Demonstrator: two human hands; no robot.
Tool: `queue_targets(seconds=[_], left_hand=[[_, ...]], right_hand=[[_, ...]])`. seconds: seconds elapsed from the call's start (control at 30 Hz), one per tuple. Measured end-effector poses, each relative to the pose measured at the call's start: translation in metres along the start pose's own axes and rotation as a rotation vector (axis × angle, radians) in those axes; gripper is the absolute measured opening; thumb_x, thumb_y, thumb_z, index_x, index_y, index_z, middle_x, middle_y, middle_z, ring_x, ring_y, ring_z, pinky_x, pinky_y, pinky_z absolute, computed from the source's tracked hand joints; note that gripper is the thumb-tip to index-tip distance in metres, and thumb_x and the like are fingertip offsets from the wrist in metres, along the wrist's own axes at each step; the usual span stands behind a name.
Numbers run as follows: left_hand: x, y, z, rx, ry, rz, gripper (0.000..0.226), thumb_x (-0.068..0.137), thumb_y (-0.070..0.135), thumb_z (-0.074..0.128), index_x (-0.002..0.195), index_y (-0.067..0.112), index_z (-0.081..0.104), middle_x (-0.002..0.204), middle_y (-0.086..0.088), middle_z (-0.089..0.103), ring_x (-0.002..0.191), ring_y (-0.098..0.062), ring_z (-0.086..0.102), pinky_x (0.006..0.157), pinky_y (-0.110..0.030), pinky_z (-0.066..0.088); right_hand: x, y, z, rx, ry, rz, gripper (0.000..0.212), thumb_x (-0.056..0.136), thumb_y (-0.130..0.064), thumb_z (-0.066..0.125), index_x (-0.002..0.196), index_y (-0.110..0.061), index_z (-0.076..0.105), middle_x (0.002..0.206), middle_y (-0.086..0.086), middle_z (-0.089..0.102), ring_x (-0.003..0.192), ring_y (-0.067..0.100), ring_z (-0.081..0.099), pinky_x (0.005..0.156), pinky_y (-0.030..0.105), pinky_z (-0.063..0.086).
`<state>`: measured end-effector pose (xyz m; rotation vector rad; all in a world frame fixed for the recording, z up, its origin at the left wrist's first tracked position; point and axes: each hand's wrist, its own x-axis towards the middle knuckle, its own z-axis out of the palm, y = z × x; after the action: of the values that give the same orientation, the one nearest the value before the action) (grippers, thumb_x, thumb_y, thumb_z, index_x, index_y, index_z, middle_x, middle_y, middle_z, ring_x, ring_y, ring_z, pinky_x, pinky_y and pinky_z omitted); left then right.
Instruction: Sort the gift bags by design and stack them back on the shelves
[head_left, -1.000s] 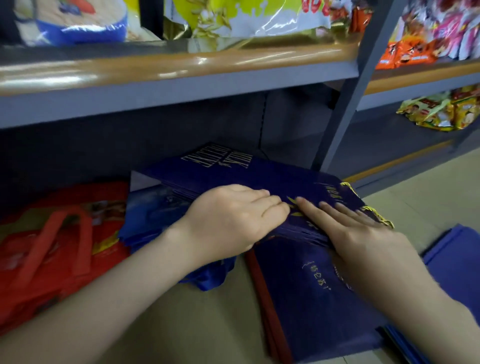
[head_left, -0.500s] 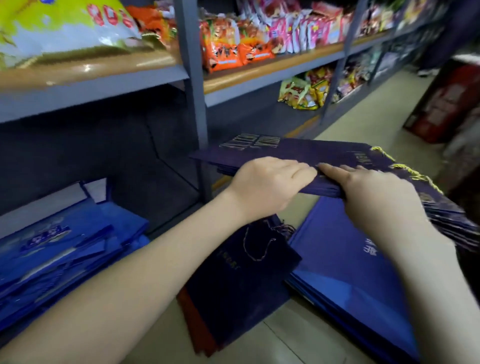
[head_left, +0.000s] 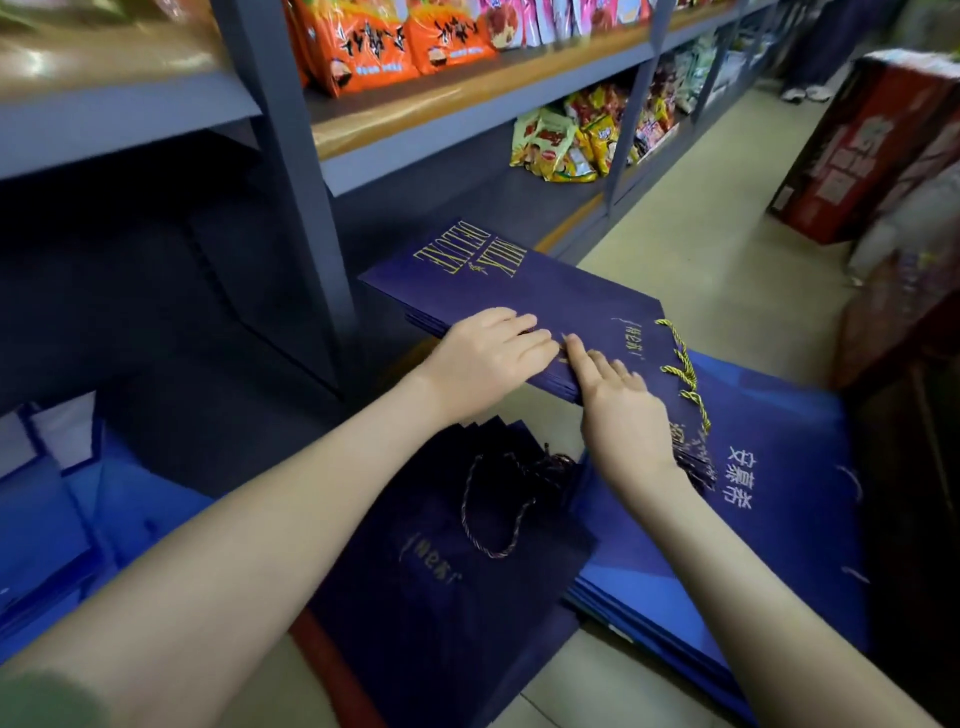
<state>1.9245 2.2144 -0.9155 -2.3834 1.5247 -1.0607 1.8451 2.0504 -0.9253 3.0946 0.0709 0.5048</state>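
Both hands hold a flat stack of dark purple gift bags (head_left: 498, 280) with gold lettering and gold cord handles above the floor, by the shelf upright. My left hand (head_left: 488, 358) grips its near edge, fingers curled over the top. My right hand (head_left: 618, 410) holds the same edge with fingers laid on top and the thumb hidden underneath. On the floor below lie a pile of dark navy bags (head_left: 457, 566) with a twisted cord handle and a stack of bright blue bags (head_left: 769, 519) with white characters. More blue bags (head_left: 57, 525) sit on the bottom shelf at left.
Grey shelf upright (head_left: 291, 171) stands just left of the held stack. Orange snack packets (head_left: 374, 41) fill the upper shelf, yellow packets (head_left: 561, 140) the lower one. A red carton (head_left: 872, 140) stands across the aisle at right. Beige floor (head_left: 701, 249) runs between.
The view has swung right. The held purple stack has come off the bottom shelf and moved right, now over the floor piles; both hands keep their hold on it.
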Motion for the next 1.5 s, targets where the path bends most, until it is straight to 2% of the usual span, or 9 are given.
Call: queue_targets(seconds=[0.23,0.37,0.47,0.63,0.83,0.93,1.03,1.27,1.5], left_hand=[[-0.009,-0.030,0.064,0.078,-0.163,-0.258,0.034,0.087,0.010,0.047,0.113,0.004,0.067,0.111,-0.014,0.069,0.107,-0.028,0.064,0.097,-0.039,0.047],[-0.042,-0.031,0.099,0.023,-0.456,-0.397,0.049,0.095,0.011,0.047,0.140,-0.006,0.037,0.136,-0.021,0.050,0.128,-0.028,0.048,0.111,-0.035,0.033],[-0.058,-0.031,0.110,0.067,-0.541,-0.385,0.041,0.082,0.015,0.055,0.121,0.003,0.063,0.115,-0.012,0.067,0.109,-0.022,0.063,0.099,-0.033,0.047],[-0.069,-0.046,0.123,0.120,-0.607,-0.392,0.039,0.075,0.020,0.066,0.113,0.009,0.070,0.111,-0.004,0.070,0.106,-0.019,0.065,0.102,-0.035,0.043],[-0.071,-0.053,0.115,0.093,-0.715,-0.442,0.064,0.081,0.009,0.016,0.130,0.010,0.057,0.132,-0.005,0.058,0.126,-0.019,0.051,0.112,-0.037,0.029],[-0.076,-0.059,0.113,0.052,-0.804,-0.457,0.056,0.095,0.006,0.010,0.151,0.008,0.009,0.159,-0.008,0.014,0.147,-0.022,0.008,0.117,-0.039,-0.006],[-0.074,-0.060,0.110,0.016,-0.760,-0.522,0.055,0.101,0.007,0.023,0.151,0.009,0.002,0.160,-0.007,0.006,0.147,-0.022,0.001,0.116,-0.039,-0.010],[-0.081,-0.052,0.112,0.050,-0.827,-0.546,0.063,0.099,0.008,0.030,0.150,0.006,-0.008,0.160,-0.011,-0.001,0.147,-0.024,-0.003,0.116,-0.043,-0.006],[-0.094,-0.010,0.115,-0.148,-0.835,-0.436,0.087,0.091,0.009,0.048,0.150,0.014,-0.016,0.159,-0.011,-0.012,0.147,-0.026,-0.007,0.115,-0.053,0.001]], right_hand=[[0.085,-0.041,0.058,-0.050,-0.057,-0.002,0.053,0.078,-0.002,0.026,0.116,0.006,0.062,0.087,0.021,0.067,0.072,0.040,0.064,0.062,0.045,0.055],[0.106,-0.067,0.101,-0.019,-0.181,-0.129,0.054,0.068,-0.002,0.074,0.119,0.007,0.060,0.102,0.025,0.068,0.091,0.044,0.066,0.076,0.051,0.055],[0.094,-0.052,0.111,0.022,-0.229,-0.263,0.083,0.085,-0.027,0.067,0.151,-0.008,0.021,0.154,0.013,0.031,0.143,0.028,0.027,0.115,0.049,0.017],[0.065,0.006,0.103,0.323,-0.402,0.080,0.123,0.064,-0.069,0.070,0.144,-0.045,-0.021,0.149,-0.013,-0.032,0.142,0.014,-0.026,0.111,0.056,-0.009],[0.059,0.006,0.133,1.688,-0.427,0.963,0.110,0.066,-0.070,0.066,0.148,-0.048,-0.003,0.160,-0.008,0.005,0.147,0.021,0.010,0.114,0.054,0.020],[0.074,-0.018,0.146,1.768,-0.486,0.894,0.086,0.070,-0.052,0.071,0.141,-0.043,0.022,0.152,-0.004,0.035,0.133,0.019,0.041,0.108,0.049,0.036],[0.081,-0.036,0.171,1.819,-0.324,0.967,0.079,0.074,-0.025,0.081,0.135,-0.025,0.032,0.129,0.001,0.057,0.111,0.030,0.061,0.073,0.038,0.057],[0.077,-0.038,0.190,1.786,-0.251,1.007,0.086,0.077,-0.021,0.079,0.139,-0.031,0.021,0.129,-0.002,0.057,0.089,0.019,0.071,0.062,0.036,0.057],[0.069,-0.046,0.196,1.502,-0.141,0.820,0.126,0.046,-0.070,0.082,0.146,-0.048,0.009,0.157,-0.009,0.022,0.139,0.020,0.034,0.110,0.049,0.035]])
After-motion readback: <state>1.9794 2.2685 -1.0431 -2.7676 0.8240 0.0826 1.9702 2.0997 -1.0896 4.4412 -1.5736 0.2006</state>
